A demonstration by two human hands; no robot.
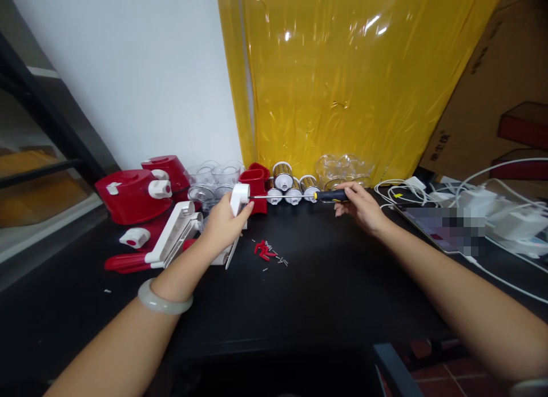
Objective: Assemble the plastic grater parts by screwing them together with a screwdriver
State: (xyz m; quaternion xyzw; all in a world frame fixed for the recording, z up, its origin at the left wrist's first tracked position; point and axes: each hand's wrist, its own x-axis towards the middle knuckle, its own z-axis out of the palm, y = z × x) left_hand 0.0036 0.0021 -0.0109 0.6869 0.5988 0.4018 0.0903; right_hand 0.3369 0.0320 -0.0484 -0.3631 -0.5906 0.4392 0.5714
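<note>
My left hand (222, 223) is closed around a white plastic crank arm (240, 195), its round end pointing right. My right hand (362, 206) grips the black and yellow handle of a screwdriver (329, 196). The long shaft runs level to the left, and its tip meets the round end of the crank arm; whether it sits on a screw is hidden. Below, on the black table, lies a small pile of red plastic pieces (264, 250) with several loose screws (282, 261) around it. More white crank arms (173, 231), some with red grips (128, 262), lie left of my left hand.
Red machine housings (128, 197) stand at the left. Along the back are clear plastic cups (226, 173), red chutes (256, 180), stacked metal grating drums (283, 176) and further clear parts (345, 169). A tablet (428, 226) and tangled white cables (398, 190) lie at the right.
</note>
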